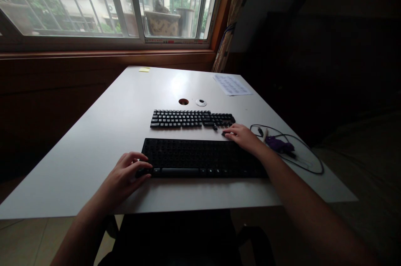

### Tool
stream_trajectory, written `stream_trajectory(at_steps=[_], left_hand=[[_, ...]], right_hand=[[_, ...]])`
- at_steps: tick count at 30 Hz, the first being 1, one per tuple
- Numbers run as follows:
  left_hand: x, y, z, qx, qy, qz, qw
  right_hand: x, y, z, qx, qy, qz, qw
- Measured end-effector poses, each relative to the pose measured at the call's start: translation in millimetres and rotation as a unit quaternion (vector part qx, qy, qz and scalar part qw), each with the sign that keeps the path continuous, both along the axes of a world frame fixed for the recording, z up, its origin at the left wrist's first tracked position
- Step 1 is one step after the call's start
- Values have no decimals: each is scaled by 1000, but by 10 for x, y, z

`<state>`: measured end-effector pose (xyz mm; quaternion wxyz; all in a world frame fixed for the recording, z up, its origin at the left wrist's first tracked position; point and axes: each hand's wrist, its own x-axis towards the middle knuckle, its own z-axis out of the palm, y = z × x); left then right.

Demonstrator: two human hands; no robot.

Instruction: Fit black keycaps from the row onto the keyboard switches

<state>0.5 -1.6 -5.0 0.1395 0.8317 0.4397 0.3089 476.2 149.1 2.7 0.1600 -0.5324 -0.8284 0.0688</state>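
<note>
Head view: keyboard [194, 155] on desk [94, 132], keys [181, 119] in rows

Right hand [241, 135] pinches a loose key [223, 133]. Left hand [125, 172] touches the keyboard's corner, maybe to steady it; can't tell if it grips. Rows probably keep keys in order.

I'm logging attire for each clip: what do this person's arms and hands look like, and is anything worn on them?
The ungloved left hand and ungloved right hand are bare, as are the left forearm and right forearm: no sleeve, watch or bracelet shows. I can make out no markings; shadow makes small rings hard to tell.
</note>
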Motion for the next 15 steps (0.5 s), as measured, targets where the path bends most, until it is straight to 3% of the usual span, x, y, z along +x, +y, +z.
stream_trajectory(at_steps=[15], left_hand=[[-15,0,-15,-3,-5,1,1000]], right_hand=[[-37,-124,92,34,38,-1,999]])
